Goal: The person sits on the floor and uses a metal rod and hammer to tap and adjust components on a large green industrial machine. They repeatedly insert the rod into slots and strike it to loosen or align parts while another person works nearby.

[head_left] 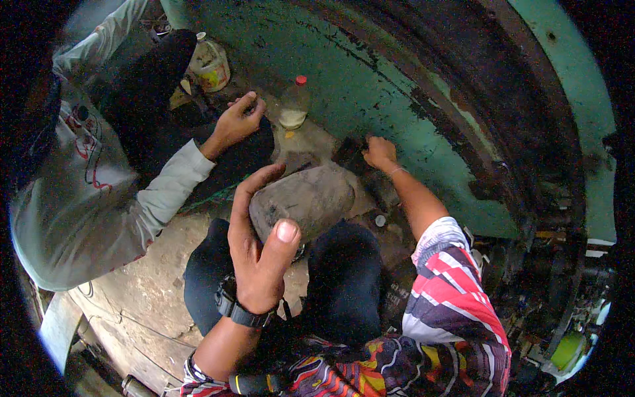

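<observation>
My left hand point(261, 251), with a dark watch on its wrist, grips a dusty grey-brown rounded block point(304, 198) that looks like a stone. The thumb lies along its near side and the forefinger reaches round its far left end; the other fingers are hidden. Farther off to the right, my right hand point(380, 153) is closed beside the green wall, its fingers curled at a dark block-like object point(349, 152). Whatever lies inside those fingers is hidden. A small white round cap point(380, 220) rests on the ground below my right forearm.
Close on my left sits another person in a light grey long sleeve point(175, 175), one hand point(241, 124) held over their knee. A red-capped clear bottle point(295, 106) and a white jug point(210, 65) stand by the green wall point(344, 79). Machine parts crowd the right.
</observation>
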### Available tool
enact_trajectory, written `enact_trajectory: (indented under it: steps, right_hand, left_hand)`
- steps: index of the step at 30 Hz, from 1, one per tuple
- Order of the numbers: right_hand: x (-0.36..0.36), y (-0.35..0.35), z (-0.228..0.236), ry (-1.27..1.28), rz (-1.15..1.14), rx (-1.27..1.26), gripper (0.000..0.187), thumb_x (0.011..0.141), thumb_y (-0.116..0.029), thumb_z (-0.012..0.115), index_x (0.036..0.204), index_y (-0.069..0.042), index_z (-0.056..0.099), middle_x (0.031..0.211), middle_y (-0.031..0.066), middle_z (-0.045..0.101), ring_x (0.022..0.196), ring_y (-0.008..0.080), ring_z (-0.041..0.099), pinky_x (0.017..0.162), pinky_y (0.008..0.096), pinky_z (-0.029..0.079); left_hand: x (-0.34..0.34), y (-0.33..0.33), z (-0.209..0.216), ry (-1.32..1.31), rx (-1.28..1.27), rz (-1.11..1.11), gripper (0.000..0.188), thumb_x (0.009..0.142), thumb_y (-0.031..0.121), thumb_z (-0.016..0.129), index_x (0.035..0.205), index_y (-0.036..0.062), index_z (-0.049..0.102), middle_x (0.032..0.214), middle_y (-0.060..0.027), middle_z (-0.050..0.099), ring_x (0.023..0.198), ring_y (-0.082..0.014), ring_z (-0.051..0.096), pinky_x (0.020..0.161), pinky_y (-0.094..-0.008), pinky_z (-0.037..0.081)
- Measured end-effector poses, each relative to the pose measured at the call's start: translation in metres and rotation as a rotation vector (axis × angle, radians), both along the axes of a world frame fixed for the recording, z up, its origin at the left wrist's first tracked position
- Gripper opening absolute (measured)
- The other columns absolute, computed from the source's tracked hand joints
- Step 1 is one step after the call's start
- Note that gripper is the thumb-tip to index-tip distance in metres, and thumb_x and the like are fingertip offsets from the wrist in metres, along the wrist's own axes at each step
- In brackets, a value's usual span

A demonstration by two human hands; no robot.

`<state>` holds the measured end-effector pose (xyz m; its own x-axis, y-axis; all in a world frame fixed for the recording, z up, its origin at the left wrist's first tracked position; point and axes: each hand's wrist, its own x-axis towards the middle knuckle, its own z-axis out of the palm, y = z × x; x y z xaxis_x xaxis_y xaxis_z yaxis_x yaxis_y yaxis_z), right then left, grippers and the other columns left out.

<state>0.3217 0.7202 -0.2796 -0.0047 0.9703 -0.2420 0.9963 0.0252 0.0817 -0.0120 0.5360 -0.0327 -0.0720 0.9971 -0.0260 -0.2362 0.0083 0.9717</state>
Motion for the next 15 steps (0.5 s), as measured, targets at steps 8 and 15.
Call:
enact_trajectory:
  steps: [8,15]
  right_hand:
    - [0.047,-0.008,-0.057,0.037,-0.164,0.071,0.031,0.082,-0.026,0.074,0.107,-0.008,0.069,0.098,0.0177,0.071,0.096,0.0367,0.069,0.08,0.0517,0.055]
    - [-0.016,-0.03,0.034,0.135,0.029,0.12,0.02,0.08,-0.016,0.066,0.094,-0.002,0.072,0.096,0.0221,0.072,0.093,0.039,0.07,0.08,0.0532,0.056]
  left_hand:
    - [0.007,0.002,-0.005,0.039,0.004,-0.005,0.082,0.082,0.054,0.068,0.137,-0.0027,0.048,0.129,-0.0156,0.055,0.119,-0.0251,0.055,0.104,-0.0377,0.042]
    - [0.022,0.002,-0.016,0.128,0.046,-0.033,0.073,0.087,0.053,0.064,0.136,0.0007,0.05,0.123,-0.015,0.059,0.115,-0.0251,0.056,0.102,-0.0377,0.043]
